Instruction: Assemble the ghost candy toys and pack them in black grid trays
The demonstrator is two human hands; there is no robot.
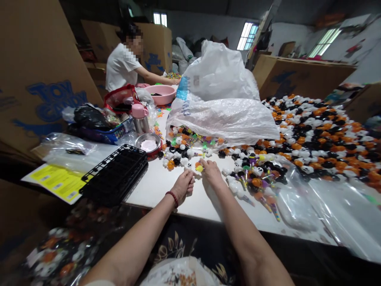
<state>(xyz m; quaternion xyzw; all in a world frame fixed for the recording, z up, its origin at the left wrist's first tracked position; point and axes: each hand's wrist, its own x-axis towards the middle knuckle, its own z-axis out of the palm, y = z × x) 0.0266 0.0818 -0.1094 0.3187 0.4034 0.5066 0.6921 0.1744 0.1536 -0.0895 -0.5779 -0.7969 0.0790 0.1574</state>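
Note:
My left hand (183, 184), with a dark red bead bracelet on the wrist, is closed at the middle of the white table (160, 186). A small white toy head (188, 166) shows at its fingertips. My right hand (210, 171) reaches in from the right, its fingers bent against an orange and yellow toy piece (199, 167). The two hands are close together but apart. Just beyond them lies a row of small white, black and orange toy heads (178, 151). To the right is a group of toys with colourful filled sticks (256, 178).
Stacked black trays (114, 174) and yellow printed sheets (56, 180) lie left. Behind them are a metal bowl (149, 143) and pink-lidded flask (140, 119). A large white sack (220, 107) stands ahead; a toy heap (321, 135) fills the right. Another person (122, 65) sits back left.

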